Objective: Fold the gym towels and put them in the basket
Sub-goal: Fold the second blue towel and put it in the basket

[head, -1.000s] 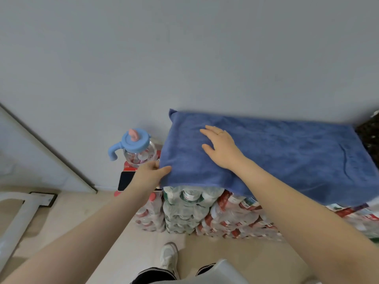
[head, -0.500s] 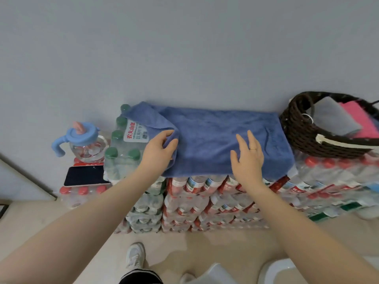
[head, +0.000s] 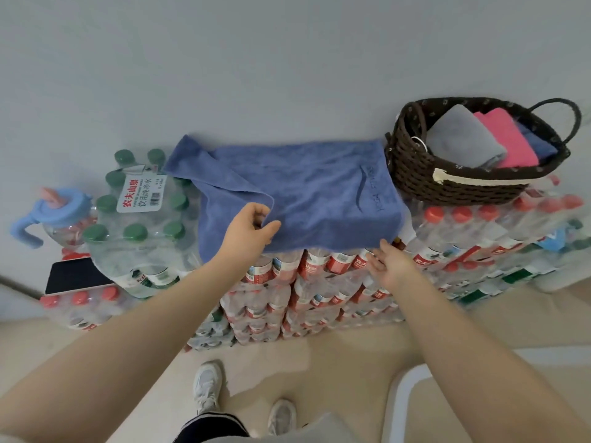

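A blue towel (head: 307, 190) lies on top of stacked packs of bottled water (head: 319, 282), its left part turned over toward the right. My left hand (head: 248, 230) pinches the folded-over corner of that towel. My right hand (head: 388, 265) is at the towel's near right edge, fingers reaching just under it; whether it grips the cloth is unclear. A dark woven basket (head: 415, 174) stands at the right on the packs and holds folded grey (head: 463, 139), pink (head: 508, 139) and blue towels.
A pack of green-capped bottles (head: 134, 215) sits left of the towel. Further left are a clear bottle with a blue spout lid (head: 54, 212) and a dark phone (head: 73, 278). The grey wall is close behind. My shoes (head: 208, 385) stand on the beige floor.
My left hand has carried the towel's left corner further right over the towel. My right hand has slid off the top to the near right edge. The view has shifted right and down.
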